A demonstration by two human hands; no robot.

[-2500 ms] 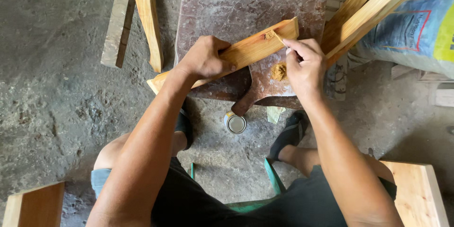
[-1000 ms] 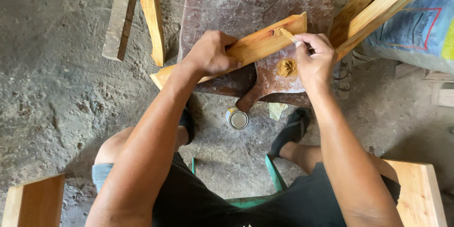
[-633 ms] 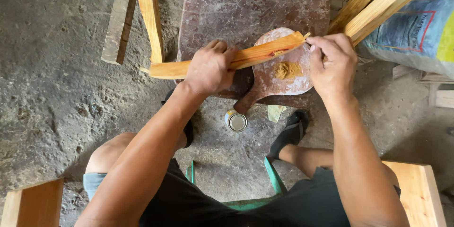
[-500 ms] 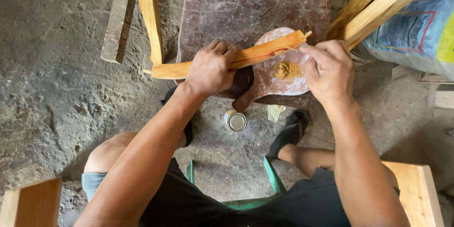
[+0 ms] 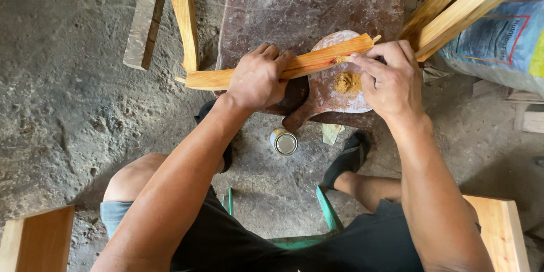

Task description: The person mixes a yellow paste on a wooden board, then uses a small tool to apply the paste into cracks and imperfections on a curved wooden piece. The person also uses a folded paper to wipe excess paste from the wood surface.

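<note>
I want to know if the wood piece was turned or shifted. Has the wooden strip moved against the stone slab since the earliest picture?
Yes. The wooden strip has slid left and flattened out against the stone slab, its left end now reaching past the slab's edge.

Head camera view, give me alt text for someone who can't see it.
Seen from above, a seated person's left hand holds a curved wooden piece across a stone slab, while the right hand presses its fingertips near the piece's end. A round board beneath carries brown paste; a small tin stands on the floor.
</note>
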